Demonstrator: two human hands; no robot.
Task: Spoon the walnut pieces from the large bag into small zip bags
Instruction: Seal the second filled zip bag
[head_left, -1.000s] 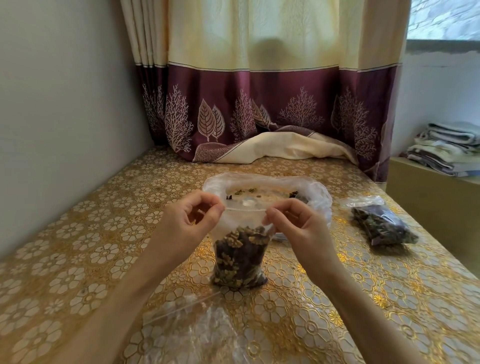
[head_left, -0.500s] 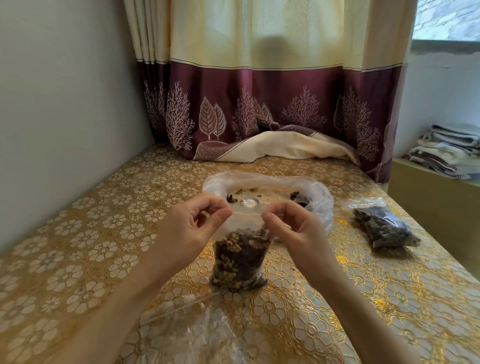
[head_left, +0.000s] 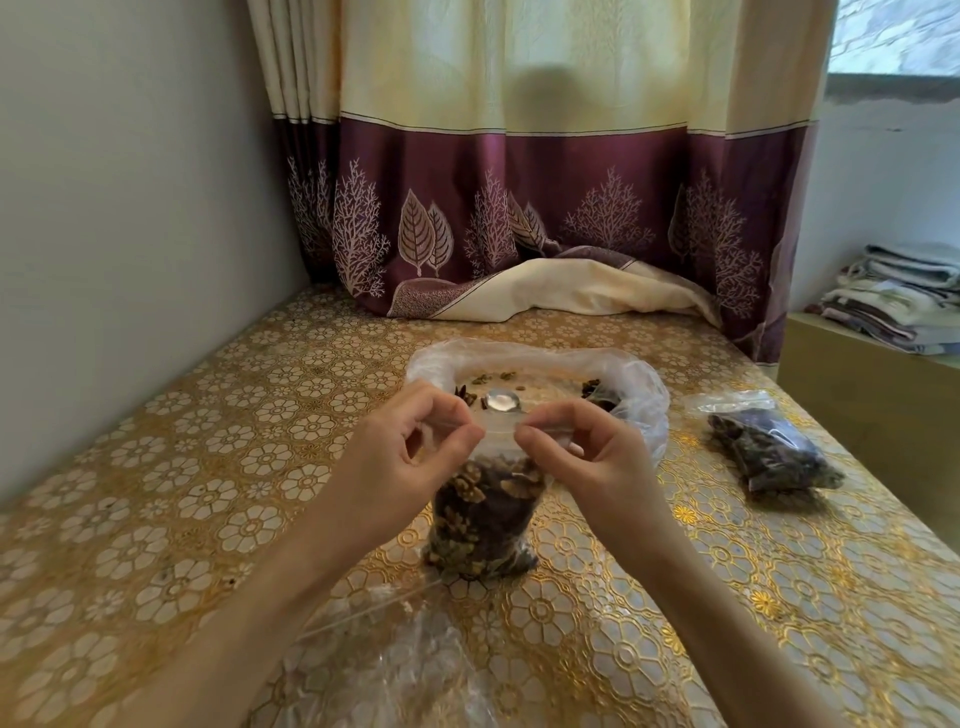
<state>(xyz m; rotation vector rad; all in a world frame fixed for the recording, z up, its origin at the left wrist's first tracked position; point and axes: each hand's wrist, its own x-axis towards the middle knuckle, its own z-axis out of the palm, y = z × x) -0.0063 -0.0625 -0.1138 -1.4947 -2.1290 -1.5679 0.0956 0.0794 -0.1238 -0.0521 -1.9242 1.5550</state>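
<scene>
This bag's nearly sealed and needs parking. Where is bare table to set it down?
Free: the left stretch of the table, from the wall to the left hand; also the patch between the right hand and the filled bag. Crowded: behind the held zip bag, where the large bag sits, and the near edge with empty bags.

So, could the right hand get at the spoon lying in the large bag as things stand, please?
Probably not at once: the right hand is busy pinching the top of the small zip bag together with the left hand. The spoon lies uncovered in the open large bag just beyond, so once freed, likely yes.
</scene>
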